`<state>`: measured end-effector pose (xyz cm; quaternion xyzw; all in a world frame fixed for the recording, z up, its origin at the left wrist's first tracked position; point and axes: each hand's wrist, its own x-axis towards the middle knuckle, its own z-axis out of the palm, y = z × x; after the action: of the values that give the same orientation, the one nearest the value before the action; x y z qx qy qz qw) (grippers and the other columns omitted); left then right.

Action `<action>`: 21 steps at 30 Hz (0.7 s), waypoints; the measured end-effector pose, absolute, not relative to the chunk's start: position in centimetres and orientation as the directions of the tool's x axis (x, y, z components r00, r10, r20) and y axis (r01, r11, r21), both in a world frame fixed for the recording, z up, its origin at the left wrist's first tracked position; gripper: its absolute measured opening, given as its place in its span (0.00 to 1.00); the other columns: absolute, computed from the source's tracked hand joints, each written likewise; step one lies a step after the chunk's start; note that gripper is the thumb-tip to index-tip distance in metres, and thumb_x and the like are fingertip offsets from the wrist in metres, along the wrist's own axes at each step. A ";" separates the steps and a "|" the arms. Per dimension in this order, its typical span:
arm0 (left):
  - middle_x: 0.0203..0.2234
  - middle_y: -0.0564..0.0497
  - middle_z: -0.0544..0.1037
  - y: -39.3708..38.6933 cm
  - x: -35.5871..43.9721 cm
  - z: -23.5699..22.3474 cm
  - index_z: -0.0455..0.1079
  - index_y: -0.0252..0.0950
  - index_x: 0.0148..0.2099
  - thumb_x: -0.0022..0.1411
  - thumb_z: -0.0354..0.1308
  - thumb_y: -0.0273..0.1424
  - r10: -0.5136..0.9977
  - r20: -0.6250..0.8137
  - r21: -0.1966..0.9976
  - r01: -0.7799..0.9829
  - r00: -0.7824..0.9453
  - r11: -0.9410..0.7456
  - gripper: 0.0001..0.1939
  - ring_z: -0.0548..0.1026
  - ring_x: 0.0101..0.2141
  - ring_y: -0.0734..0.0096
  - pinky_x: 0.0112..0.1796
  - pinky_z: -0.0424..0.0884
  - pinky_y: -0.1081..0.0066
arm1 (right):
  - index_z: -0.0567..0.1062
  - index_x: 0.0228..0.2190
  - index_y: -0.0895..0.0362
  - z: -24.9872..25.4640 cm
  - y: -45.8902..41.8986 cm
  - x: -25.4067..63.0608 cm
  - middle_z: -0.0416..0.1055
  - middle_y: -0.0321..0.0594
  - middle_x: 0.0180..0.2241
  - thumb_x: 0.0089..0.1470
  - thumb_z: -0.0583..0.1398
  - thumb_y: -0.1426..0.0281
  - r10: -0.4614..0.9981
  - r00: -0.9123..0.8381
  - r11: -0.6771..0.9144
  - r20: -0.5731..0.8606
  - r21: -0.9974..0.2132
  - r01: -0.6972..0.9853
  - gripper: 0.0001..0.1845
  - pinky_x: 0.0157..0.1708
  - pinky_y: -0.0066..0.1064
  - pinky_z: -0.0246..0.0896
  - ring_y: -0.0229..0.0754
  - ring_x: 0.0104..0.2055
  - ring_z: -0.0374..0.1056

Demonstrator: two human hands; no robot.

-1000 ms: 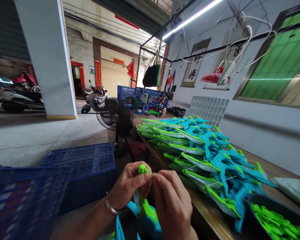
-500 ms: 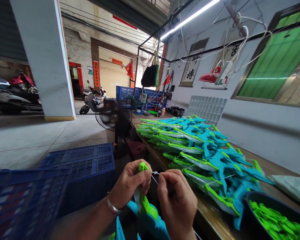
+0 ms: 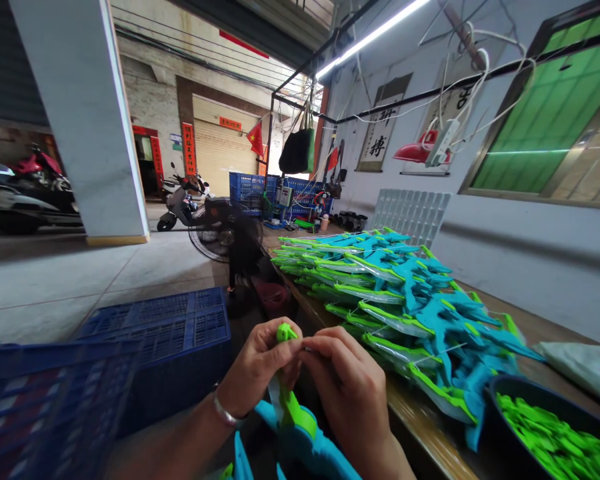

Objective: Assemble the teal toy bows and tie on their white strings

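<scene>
My left hand is closed around the green limb of a teal-and-green plastic toy bow, whose limb tip pokes up between thumb and fingers. Below it, the bow's teal body runs down past the lower edge of the view. Thumb and fingertips of my right hand are pinched together right against the left thumb. The white string they grip is almost wholly hidden by the fingers.
Many similar toy bows are heaped on the wooden table to the right. A dark tub of small green parts stands near its front. Blue crates are at the left, with a black fan beyond.
Half a second ago a knotted white string stretched between my separated hands. Now my right fingertips have come back to the left thumb and cover it. The left hand keeps its hold.
</scene>
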<state>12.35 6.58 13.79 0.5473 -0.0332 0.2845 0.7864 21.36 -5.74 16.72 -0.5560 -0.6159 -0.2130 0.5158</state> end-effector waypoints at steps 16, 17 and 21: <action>0.16 0.60 0.63 6.3 12.5 13.5 0.66 0.36 0.32 0.64 0.64 0.37 0.427 0.385 0.847 -0.497 0.818 0.188 0.14 0.62 0.17 0.80 0.20 0.62 0.78 | 0.62 0.29 0.56 16.8 -8.3 22.2 0.57 0.36 0.27 0.62 0.52 0.78 0.585 0.059 0.158 0.809 -0.185 0.970 0.10 0.27 0.32 0.47 0.38 0.29 0.57; 0.16 0.60 0.63 6.3 12.5 13.5 0.67 0.36 0.32 0.65 0.64 0.37 0.421 0.389 0.846 -0.499 0.819 0.188 0.13 0.63 0.17 0.80 0.20 0.62 0.78 | 0.62 0.28 0.56 17.0 -8.3 22.1 0.57 0.35 0.27 0.62 0.52 0.78 0.599 0.061 0.146 0.798 -0.184 0.972 0.10 0.27 0.32 0.47 0.38 0.29 0.56; 0.16 0.60 0.64 6.5 12.4 13.9 0.68 0.35 0.32 0.66 0.63 0.35 0.393 0.407 0.839 -0.507 0.825 0.197 0.12 0.63 0.17 0.80 0.20 0.62 0.79 | 0.61 0.26 0.55 17.3 -8.4 21.4 0.58 0.36 0.26 0.61 0.51 0.78 0.623 0.079 0.059 0.778 -0.148 0.987 0.12 0.26 0.32 0.48 0.38 0.27 0.57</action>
<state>12.37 6.54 13.88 0.5627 -0.0509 0.2916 0.7719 21.37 -8.37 17.33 -0.6384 -0.6305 -0.2507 0.3635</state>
